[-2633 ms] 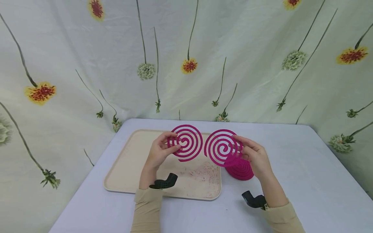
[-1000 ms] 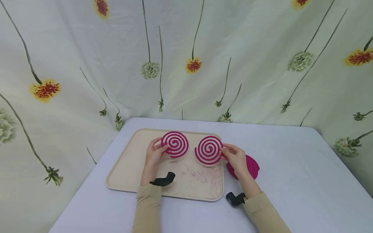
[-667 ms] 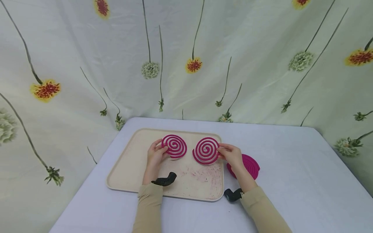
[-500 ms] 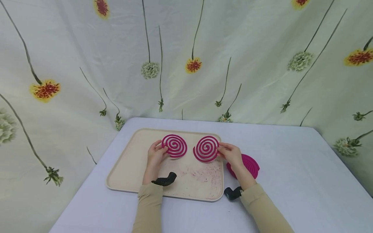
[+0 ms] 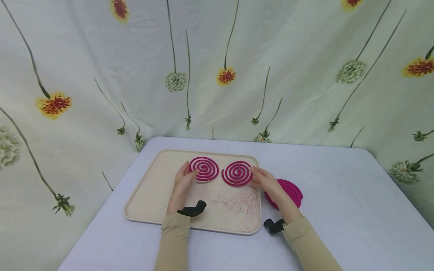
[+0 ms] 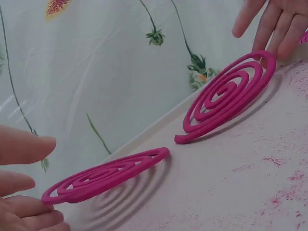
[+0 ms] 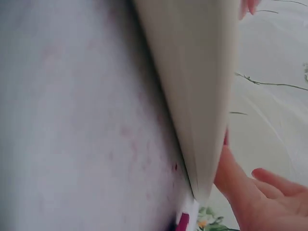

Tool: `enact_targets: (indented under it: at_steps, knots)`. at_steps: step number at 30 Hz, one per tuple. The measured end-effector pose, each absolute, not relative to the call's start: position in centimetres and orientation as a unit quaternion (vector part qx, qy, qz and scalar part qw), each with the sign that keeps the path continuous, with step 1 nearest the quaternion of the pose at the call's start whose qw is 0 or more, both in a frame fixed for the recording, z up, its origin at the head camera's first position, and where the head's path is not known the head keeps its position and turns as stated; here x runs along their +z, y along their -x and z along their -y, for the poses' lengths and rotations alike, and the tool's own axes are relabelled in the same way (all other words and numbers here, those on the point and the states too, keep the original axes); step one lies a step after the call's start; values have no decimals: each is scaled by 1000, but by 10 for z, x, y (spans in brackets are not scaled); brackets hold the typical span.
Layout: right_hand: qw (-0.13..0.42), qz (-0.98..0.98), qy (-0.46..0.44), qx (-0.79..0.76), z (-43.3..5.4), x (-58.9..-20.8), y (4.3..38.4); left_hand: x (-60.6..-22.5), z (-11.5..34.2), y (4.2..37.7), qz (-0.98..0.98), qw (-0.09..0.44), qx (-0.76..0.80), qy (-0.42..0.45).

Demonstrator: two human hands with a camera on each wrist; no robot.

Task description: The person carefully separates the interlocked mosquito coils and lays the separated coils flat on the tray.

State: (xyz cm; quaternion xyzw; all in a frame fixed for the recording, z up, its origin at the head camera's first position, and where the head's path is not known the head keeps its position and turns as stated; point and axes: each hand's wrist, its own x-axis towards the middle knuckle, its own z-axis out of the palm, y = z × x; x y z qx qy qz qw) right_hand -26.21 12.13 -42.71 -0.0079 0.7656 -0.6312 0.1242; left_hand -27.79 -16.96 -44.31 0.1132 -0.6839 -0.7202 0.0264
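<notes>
Two magenta mosquito coils are side by side over the beige tray (image 5: 152, 199). The left coil (image 5: 203, 168) tilts up from the tray, casting a shadow; its outer edge leans on the lower fingers of my left hand (image 5: 182, 182), whose thumb is lifted off it in the left wrist view. My right hand (image 5: 267, 182) is at the outer edge of the right coil (image 5: 238, 172), its fingers loosely extended, with fingertips right at the rim. In the right wrist view the tray's side hides most of that coil.
Right of the tray, partly behind my right forearm, a thicker magenta coil or stack of coils (image 5: 292, 192) lies on the white table (image 5: 339, 203). Pink crumbs (image 5: 237, 203) dot the tray's right part. A flowered cloth (image 5: 291, 75) hangs behind the table.
Both coils have come down from upright in my pinching fingers to nearly flat over the tray. My right hand has moved left, and the fingers of both hands have loosened.
</notes>
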Motion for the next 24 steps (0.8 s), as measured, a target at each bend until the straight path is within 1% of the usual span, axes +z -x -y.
enact_targets:
  at_steps: [2, 4, 10, 14, 17, 20, 23, 24]
  knots:
    - [128, -776, 34, -617, -126, -424, 259, -440, 169, 276, 705, 25, -700, -114]
    - [120, -787, 51, -603, -132, -421, 255, -438, 168, 274, 715, 26, -690, -109]
    - [58, -806, 73, -585, -157, -406, 244, -424, 161, 269, 727, 53, -680, -77]
    - [24, -813, 80, -577, -177, -397, 235, -411, 147, 264, 714, 83, -694, -43]
    - [-1, -819, 88, -567, -192, -393, 230, -403, 132, 262, 702, 95, -706, -9]
    - [-25, -830, 100, -549, -204, -392, 227, -398, 115, 259, 692, 89, -715, 31]
    - [-45, -825, 115, -551, -219, -402, 232, -398, 98, 256, 674, 69, -732, 71]
    - [-43, -828, 116, -546, -222, -403, 232, -399, 91, 254, 664, 59, -740, 84]
